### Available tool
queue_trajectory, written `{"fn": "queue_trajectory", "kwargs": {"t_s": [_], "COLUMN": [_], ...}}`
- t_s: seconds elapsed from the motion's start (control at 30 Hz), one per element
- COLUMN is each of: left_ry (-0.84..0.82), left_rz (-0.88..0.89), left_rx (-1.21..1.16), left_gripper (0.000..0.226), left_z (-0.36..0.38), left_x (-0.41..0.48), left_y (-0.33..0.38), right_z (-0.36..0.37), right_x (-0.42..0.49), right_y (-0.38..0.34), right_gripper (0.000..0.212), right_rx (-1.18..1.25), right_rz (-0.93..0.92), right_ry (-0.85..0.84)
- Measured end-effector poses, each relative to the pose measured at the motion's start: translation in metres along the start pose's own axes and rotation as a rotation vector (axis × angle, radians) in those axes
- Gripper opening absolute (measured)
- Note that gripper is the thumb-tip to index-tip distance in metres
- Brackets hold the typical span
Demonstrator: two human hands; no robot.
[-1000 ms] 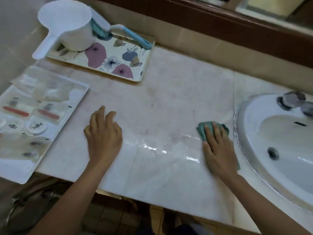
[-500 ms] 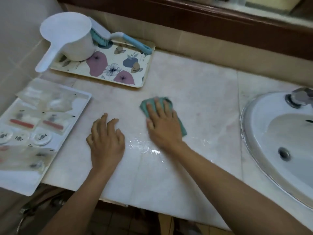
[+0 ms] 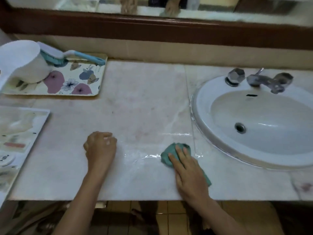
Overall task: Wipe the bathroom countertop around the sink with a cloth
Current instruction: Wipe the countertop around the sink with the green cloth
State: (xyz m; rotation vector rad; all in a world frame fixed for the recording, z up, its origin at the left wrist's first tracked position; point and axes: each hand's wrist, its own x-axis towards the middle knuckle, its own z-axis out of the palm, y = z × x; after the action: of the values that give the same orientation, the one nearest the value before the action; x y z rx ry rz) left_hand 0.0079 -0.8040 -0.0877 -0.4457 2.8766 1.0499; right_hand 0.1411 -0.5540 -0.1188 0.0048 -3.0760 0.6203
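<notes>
**Your right hand flat on the cloth beside the sink**

Your right hand (image 3: 189,177) lies palm-down near the front edge of the desk (image 3: 144,102), its fingers (image 3: 179,150) straight and pressing on the green cloth (image 3: 166,155). The cloth is bunched under and ahead of your fingertips, and one corner sticks out behind the heel of your hand. A shiny wet streak (image 3: 150,156) runs from the cloth toward your left hand (image 3: 100,148). That hand rests on the desk well apart from the cloth, its fingers (image 3: 108,138) curled under and holding nothing.

Just to the right of your right fingertips is the rim of the white sink (image 3: 199,106), close to the cloth but not touching it. Out to the left of your left fingers, a white tray (image 3: 42,116) holds small wrapped items. Farther ahead of those fingers, a flowered tray (image 3: 81,78) carries a white jug (image 3: 22,61) and a blue-handled brush (image 3: 88,57). Far beyond your right fingers, the metal taps (image 3: 236,76) stand at the back of the sink, with the mirror (image 3: 220,7) above.
</notes>
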Motion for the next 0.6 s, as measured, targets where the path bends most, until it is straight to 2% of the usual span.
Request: {"fn": "queue_trajectory", "kwargs": {"t_s": [0.07, 0.1, 0.17, 0.23, 0.3, 0.33, 0.37, 0.4, 0.47, 0.53, 0.6], "left_ry": [-0.089, -0.147, -0.235, -0.295, -0.306, -0.295, -0.27, -0.226, -0.14, -0.118, -0.176], "left_rz": [0.2, 0.263, 0.362, 0.521, 0.781, 0.933, 1.08, 1.203, 1.335, 1.429, 1.524], "left_rx": [-0.093, -0.122, -0.153, -0.128, -0.056, -0.003, 0.066, 0.143, 0.259, 0.32, 0.403], "left_gripper": [0.021, 0.021, 0.03, 0.045, 0.058, 0.067, 0.074, 0.08, 0.087, 0.088, 0.09], "left_z": [0.02, 0.029, 0.048, 0.071, 0.095, 0.107, 0.12, 0.132, 0.152, 0.167, 0.179], "left_x": [-0.05, -0.077, -0.125, -0.16, -0.183, -0.192, -0.2, -0.207, -0.217, -0.221, -0.219], "left_y": [0.018, 0.027, 0.047, 0.068, 0.095, 0.109, 0.124, 0.139, 0.174, 0.21, 0.242], "right_z": [-0.014, -0.025, -0.06, -0.089, -0.111, -0.123, -0.134, -0.148, -0.178, -0.203, -0.225], "right_x": [-0.019, -0.026, -0.035, -0.035, -0.034, -0.034, -0.034, -0.036, -0.043, -0.055, -0.068], "right_y": [0.041, 0.059, 0.08, 0.094, 0.116, 0.13, 0.144, 0.157, 0.178, 0.2, 0.221], "right_gripper": [0.049, 0.049, 0.051, 0.05, 0.032, 0.024, 0.026, 0.034, 0.044, 0.046, 0.048], "right_rx": [0.067, 0.168, 0.496, 0.791, 1.097, 1.327, 1.599, 1.861, 2.18, 2.315, 2.214], "right_rz": [-0.118, -0.108, 0.08, 0.271, 0.471, 0.585, 0.667, 0.742, 0.843, 0.785, 0.72], "right_ry": [-0.007, 0.008, 0.043, 0.008, -0.021, -0.066, -0.136, -0.225, -0.437, -0.648, -0.78]}}
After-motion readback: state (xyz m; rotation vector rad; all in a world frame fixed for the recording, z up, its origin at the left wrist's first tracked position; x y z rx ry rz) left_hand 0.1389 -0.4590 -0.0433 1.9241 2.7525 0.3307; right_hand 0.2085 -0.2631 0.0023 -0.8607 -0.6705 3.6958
